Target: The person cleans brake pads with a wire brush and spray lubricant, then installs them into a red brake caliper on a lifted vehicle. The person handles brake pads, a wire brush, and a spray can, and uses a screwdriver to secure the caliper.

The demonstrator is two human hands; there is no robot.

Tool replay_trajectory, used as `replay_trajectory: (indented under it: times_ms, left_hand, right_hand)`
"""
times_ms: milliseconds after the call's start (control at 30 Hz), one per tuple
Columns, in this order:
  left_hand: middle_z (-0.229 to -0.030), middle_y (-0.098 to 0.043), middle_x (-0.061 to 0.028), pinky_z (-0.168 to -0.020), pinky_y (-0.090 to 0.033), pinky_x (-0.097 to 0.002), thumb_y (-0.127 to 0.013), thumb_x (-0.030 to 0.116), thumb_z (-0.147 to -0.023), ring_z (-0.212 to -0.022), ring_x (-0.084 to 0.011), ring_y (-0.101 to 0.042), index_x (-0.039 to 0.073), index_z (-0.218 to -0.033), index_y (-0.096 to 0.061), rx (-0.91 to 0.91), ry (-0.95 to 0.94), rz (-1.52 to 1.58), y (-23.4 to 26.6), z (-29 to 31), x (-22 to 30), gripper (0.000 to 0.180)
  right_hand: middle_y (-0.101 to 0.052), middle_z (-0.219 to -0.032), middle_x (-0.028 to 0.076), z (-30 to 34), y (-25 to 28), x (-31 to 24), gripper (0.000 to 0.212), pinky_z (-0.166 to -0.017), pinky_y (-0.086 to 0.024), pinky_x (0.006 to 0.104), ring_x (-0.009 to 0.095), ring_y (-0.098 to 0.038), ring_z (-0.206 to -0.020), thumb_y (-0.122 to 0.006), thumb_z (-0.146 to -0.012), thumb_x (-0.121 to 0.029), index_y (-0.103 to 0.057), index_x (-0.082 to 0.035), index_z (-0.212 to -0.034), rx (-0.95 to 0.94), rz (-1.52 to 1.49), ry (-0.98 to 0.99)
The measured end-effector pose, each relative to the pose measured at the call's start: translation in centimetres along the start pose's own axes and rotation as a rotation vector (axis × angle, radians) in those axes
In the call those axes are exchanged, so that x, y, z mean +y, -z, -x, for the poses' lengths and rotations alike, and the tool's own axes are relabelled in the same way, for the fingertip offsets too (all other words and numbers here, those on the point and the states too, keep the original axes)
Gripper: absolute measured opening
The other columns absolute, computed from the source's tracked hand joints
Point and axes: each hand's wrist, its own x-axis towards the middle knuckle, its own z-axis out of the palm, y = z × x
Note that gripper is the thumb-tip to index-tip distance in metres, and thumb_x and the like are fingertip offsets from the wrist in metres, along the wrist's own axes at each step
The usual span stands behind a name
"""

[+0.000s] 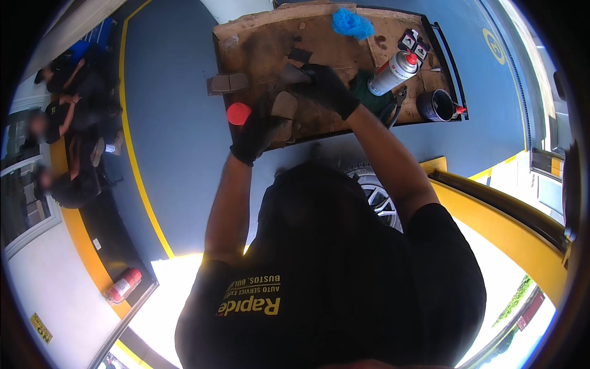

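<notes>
My left hand (256, 132), in a black glove, is closed at the near left of a cardboard-lined cart top (335, 52). It grips a brown brake pad (284, 105) by its left side. Below that pad, another brownish piece (284, 130) partly shows. My right hand (327, 90), also gloved in black, is closed on a dark grey flat piece (294, 75), held just above the pad; its exact kind is unclear. Beside my left hand is a round red lid (238, 113). One more brake pad (228, 83) lies across the cart's left edge.
Right of my hands stand a spray can (393, 72) with a red cap, small dark boxes (413, 44) and an open black can (435, 105). Crumpled blue material (352, 23) lies at the back. A wheel (380, 200) is close by; people (70, 129) are at far left.
</notes>
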Motion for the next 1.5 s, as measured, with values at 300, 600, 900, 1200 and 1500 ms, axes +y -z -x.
replay_trajectory:
  times_ms: [300,600,900,1200,1500]
  left_hand:
    - [-0.15,-0.051,-0.0142,-0.112,-0.043,-0.0354,-0.065,0.009,-0.096,-0.136,-0.0242,-0.052,-0.002,-0.156,-0.036,0.06,-0.238,-0.42,0.9,-3.3,-4.6,0.068]
    - [-0.137,-0.058,-0.0163,-0.105,-0.049,-0.0378,-0.069,0.008,-0.089,-0.129,-0.0277,-0.056,0.002,-0.145,-0.048,0.09,-0.172,-0.332,1.5,-5.3,-2.0,0.06]
    - [-0.127,-0.062,-0.013,-0.102,-0.05,-0.0371,-0.067,0.004,-0.086,-0.119,-0.0266,-0.062,0.002,-0.141,-0.048,0.03,-0.145,-0.238,2.0,-7.3,-1.1,0.058]
    - [-0.129,-0.062,-0.0113,-0.094,-0.055,-0.0332,-0.062,-0.005,-0.085,-0.117,-0.0217,-0.064,0.004,-0.138,-0.049,0.044,-0.107,-0.098,1.4,-6.3,3.5,0.056]
    - [-0.129,-0.062,-0.0134,-0.095,-0.054,-0.0365,-0.064,0.0,-0.084,-0.116,-0.0227,-0.064,0.004,-0.143,-0.046,-0.018,-0.141,-0.323,1.6,-6.9,4.0,0.061]
  right_hand:
    - [-0.076,-0.104,0.016,-3.6,-0.5,1.8,0.046,-0.08,-0.056,0.0377,0.025,-0.074,-0.094,-0.083,-0.082,-0.036,-0.074,0.002,-0.105,-0.085,-0.388,-0.136]
    - [-0.076,-0.094,0.012,-5.4,0.9,0.9,0.042,-0.078,-0.056,0.033,0.018,-0.073,-0.085,-0.083,-0.085,-0.034,-0.074,-0.001,-0.111,-0.047,-0.226,0.027]
    - [-0.076,-0.096,0.011,-4.3,1.1,2.0,0.04,-0.077,-0.056,0.0332,0.019,-0.073,-0.085,-0.083,-0.085,-0.028,-0.073,-0.001,-0.114,-0.016,-0.202,-0.161]
    - [-0.076,-0.103,0.017,1.0,3.8,6.1,0.036,-0.084,-0.056,0.0371,0.027,-0.074,-0.095,-0.082,-0.086,-0.024,-0.072,-0.002,-0.112,0.095,-0.21,-0.279]
    - [-0.075,-0.098,0.007,-4.7,3.1,0.5,0.04,-0.082,-0.056,0.0299,0.01,-0.069,-0.091,-0.083,-0.086,-0.018,-0.07,-0.001,-0.12,0.14,-0.311,-0.117]
